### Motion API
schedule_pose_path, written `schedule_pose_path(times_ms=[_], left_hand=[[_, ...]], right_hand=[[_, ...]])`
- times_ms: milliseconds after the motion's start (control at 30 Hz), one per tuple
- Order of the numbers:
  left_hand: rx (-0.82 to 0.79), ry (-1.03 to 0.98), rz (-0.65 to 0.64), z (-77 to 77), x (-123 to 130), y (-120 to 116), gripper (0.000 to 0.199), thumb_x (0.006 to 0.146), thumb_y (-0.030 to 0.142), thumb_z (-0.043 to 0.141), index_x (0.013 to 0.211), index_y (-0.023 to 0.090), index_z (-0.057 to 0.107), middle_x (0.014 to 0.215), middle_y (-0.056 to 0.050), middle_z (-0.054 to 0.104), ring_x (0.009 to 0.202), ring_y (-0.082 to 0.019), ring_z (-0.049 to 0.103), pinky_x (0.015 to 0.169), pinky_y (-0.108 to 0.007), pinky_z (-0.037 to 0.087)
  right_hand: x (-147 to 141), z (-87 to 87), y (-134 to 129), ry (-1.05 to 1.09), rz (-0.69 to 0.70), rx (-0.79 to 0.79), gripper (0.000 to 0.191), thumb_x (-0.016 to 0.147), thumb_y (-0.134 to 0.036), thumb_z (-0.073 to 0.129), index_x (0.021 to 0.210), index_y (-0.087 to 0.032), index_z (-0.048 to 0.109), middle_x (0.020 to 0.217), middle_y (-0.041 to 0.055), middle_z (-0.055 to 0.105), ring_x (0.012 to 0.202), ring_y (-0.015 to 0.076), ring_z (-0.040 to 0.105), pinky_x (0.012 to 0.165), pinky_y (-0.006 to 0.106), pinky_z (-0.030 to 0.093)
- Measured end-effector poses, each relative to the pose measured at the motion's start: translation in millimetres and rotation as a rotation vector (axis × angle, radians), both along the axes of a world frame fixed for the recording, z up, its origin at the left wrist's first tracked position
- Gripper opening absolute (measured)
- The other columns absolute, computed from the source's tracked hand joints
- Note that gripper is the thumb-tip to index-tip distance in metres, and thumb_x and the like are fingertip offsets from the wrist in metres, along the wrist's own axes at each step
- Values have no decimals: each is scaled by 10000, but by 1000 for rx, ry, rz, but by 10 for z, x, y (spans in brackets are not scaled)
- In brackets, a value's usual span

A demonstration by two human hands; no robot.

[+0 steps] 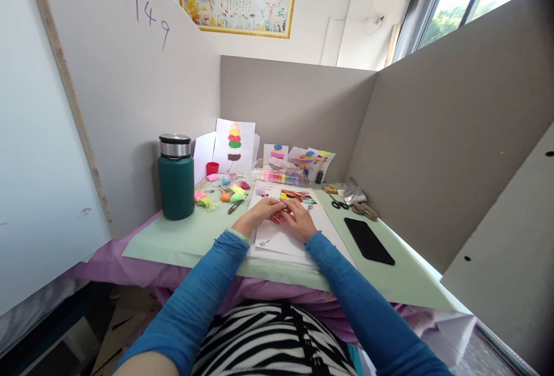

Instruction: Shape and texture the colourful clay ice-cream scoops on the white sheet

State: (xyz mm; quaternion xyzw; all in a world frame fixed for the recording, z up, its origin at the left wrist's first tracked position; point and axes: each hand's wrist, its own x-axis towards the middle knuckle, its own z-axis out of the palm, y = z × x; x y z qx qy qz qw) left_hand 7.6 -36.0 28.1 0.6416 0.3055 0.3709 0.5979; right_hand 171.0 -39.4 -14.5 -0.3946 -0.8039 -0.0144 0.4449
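The white sheets (281, 247) lie by the middle of the near edge of the table (173, 252). Over them, the left hand (265, 212) and right hand (302, 221) meet, fingers bent and tips together. A small pink bit (279, 220) shows in the gap between them, above the sheets; whether the fingertips pinch it, I cannot tell. It looks light and soft, likely to dent or smear under pressure, so a loose fingertip hold at its sides should suit it. The sheets seem thin and apt to slide or crease; they are best held flat at a corner.

Toward the right edge lies the phone (369, 241); toward the left edge stands the flask (176, 183). Beyond the hands is a bright print (299, 195), with the pen (234, 207) to its left and the scissors (340, 204) to its right. Colored packets (225, 196) lie scattered toward the far left corner. Along the far edge are the red cup (212, 168), a clear case (281, 177) and propped cards (244, 160).
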Motion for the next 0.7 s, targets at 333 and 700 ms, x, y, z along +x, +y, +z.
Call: schedule_pose_path(times_ms=[333,700], left_hand=[[20,-31,138,-14,-29,56,317,768,408,697,758,94,649,602,-37,623,518,-102,571,561,-235,442],[36,-15,19,-24,-10,41,477,704,547,711,827,88,676,659,-59,660,568,-115,601,615,-248,468]], right_hand=[[2,-16,6,20,9,-13,466,894,-277,493,1357,-228,494,1222,124,557,898,205,619,833,415,536],[-13,16,-9,1,25,11,429,921,-279,459,1343,-222,512,1227,121,562,1149,238,532,979,437,468]])
